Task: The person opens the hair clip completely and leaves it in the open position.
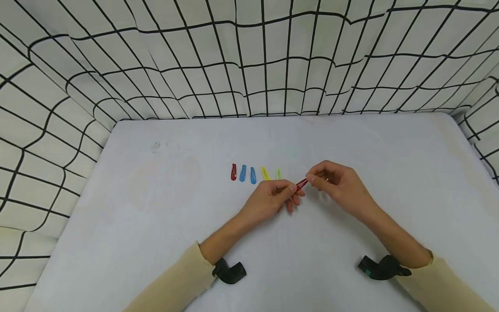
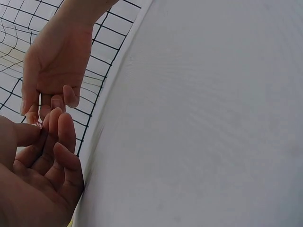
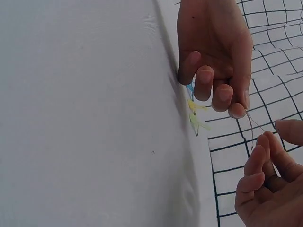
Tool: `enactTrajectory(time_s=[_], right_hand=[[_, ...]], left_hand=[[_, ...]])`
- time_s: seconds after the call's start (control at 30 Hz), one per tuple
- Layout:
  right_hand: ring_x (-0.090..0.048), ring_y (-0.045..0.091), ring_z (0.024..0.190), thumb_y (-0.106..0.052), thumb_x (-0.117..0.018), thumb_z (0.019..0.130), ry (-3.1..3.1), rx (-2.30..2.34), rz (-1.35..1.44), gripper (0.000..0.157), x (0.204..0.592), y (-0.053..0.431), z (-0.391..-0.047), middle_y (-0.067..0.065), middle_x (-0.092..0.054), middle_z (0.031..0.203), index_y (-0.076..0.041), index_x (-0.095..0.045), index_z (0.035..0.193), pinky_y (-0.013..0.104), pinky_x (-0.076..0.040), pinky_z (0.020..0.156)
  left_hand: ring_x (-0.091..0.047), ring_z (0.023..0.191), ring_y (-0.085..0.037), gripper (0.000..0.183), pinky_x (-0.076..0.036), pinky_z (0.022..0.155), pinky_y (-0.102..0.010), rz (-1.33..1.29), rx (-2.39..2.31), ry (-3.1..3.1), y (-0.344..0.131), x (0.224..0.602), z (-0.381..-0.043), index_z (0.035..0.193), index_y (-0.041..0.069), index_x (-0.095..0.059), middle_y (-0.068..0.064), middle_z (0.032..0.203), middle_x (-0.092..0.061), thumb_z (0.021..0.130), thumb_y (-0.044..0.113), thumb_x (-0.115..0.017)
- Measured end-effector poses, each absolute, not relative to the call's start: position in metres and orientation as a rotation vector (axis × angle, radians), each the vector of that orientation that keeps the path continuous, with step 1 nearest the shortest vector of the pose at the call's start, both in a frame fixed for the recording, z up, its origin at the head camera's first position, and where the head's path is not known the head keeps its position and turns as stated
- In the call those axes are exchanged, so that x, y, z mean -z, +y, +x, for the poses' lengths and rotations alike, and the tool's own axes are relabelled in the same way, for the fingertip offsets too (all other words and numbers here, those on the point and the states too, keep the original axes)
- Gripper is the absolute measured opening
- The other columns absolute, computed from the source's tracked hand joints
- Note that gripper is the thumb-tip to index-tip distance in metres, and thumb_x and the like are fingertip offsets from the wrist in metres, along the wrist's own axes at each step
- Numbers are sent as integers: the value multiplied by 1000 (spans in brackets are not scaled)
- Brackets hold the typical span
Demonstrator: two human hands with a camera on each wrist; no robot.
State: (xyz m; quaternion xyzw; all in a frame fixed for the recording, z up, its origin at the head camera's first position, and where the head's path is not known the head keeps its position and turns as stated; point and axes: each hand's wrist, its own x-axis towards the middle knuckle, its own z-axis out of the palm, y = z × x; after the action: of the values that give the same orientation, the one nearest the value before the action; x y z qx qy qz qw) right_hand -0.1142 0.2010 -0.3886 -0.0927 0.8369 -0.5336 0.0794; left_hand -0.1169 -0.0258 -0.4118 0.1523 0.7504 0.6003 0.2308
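A red snap hair clip (image 1: 302,184) is held above the white table between both hands. My left hand (image 1: 269,197) pinches one end between thumb and forefinger, its other fingers loosely bent. My right hand (image 1: 343,186) has its thumb and forefinger at the opposite end. Seen from the right wrist, the clip (image 3: 251,127) shows two thin parts spread apart. The left hand (image 3: 213,52) is above it there and the right hand (image 3: 272,184) below. In the left wrist view, the fingers of the left hand (image 2: 42,165) and right hand (image 2: 59,66) mostly hide the clip.
Beyond the left hand lie a red clip (image 1: 233,172), two blue clips (image 1: 247,174), a yellow clip (image 1: 265,173) and a light green clip (image 1: 278,174) in a row. Black wire mesh (image 1: 265,65) borders the white table (image 1: 175,208) at the back and sides.
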Motion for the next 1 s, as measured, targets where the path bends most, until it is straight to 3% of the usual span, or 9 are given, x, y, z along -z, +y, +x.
enactTrajectory(time_s=[0.23,0.47,0.83,1.0], right_hand=[[-63,10,81,-22,-74,98,2611,1513,-335,10,390,193,-111,2,-73,94,-16,-73,106,24,-49,72],[-61,14,77,-26,-75,98,2668,1456,-301,10,388,191,-111,4,-76,94,-17,-75,104,24,-49,65],[-64,9,83,-24,-73,99,2706,1490,-296,11,389,190,-115,5,-77,99,-16,-77,105,21,-52,71],[-64,14,83,-22,-70,101,2744,1402,-307,10,390,196,-122,6,-76,97,-15,-75,105,22,-52,69]], left_hand=[[-68,70,-17,25,-41,67,-20,446,-1648,2095,-25,413,-116,109,8,-77,-10,88,-76,108,24,-58],[-68,74,-20,25,-40,69,-21,458,-1629,2090,-26,413,-114,113,11,-78,-9,93,-78,107,26,-59],[-68,75,-17,26,-43,67,-20,476,-1608,2100,-26,412,-114,117,8,-76,-11,91,-77,108,24,-58],[-69,76,-15,24,-46,65,-19,444,-1561,2128,-29,411,-111,119,9,-75,-10,94,-77,107,21,-59]])
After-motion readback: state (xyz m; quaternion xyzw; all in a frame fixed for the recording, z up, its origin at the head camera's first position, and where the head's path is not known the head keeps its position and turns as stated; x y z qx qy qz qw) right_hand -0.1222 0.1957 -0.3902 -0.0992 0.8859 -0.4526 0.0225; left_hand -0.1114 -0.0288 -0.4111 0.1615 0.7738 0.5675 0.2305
